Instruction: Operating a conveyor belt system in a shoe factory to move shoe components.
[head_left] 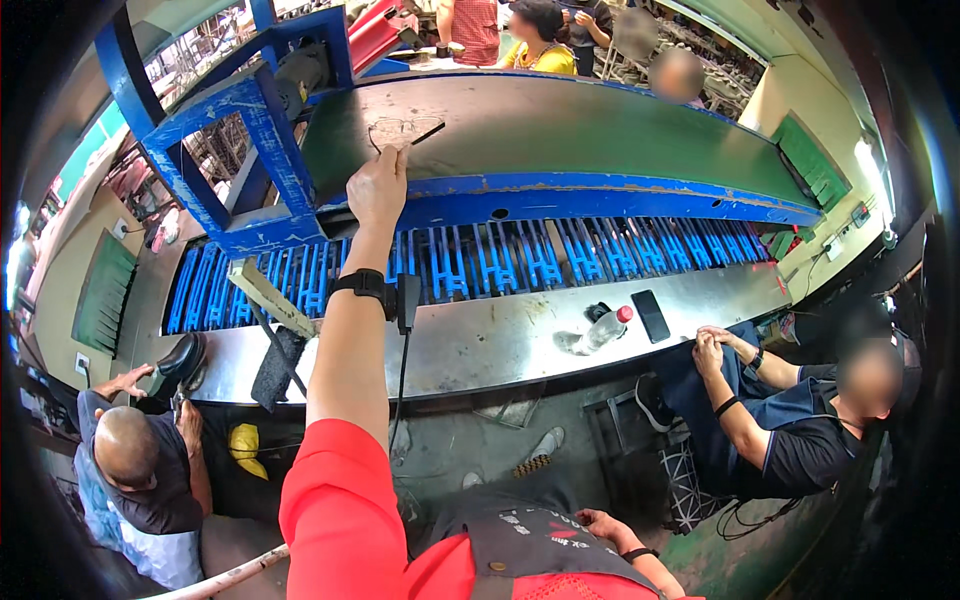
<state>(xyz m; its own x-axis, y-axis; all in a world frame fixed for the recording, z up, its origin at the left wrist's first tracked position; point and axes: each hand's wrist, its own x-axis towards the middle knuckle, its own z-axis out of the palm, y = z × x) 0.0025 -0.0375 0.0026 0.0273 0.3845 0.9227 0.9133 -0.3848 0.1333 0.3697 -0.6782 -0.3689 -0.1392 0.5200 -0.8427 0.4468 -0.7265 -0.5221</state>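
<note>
My left hand [378, 188] reaches out over the near edge of a green conveyor belt [560, 130]. Its fingers pinch a pair of eyeglasses [405, 127] by one side; the thin frame and a dark temple arm show above the belt. Whether the glasses touch the belt cannot be told. A black watch [362, 283] is strapped round that wrist, with a dark device and cable beside it. Low against my dark apron [540, 540], my right hand [600, 524] is bent at the waist. Its fingers are mostly hidden, so any hold is unclear.
Below the belt runs a row of blue metal bars [480, 260] and a steel ledge [470, 345]. On the ledge are a red-capped bottle [603, 332], a phone [651, 316] and a dark cloth [278, 368]. A co-worker handles a black shoe [182, 355] at left; another person [790, 410] sits right.
</note>
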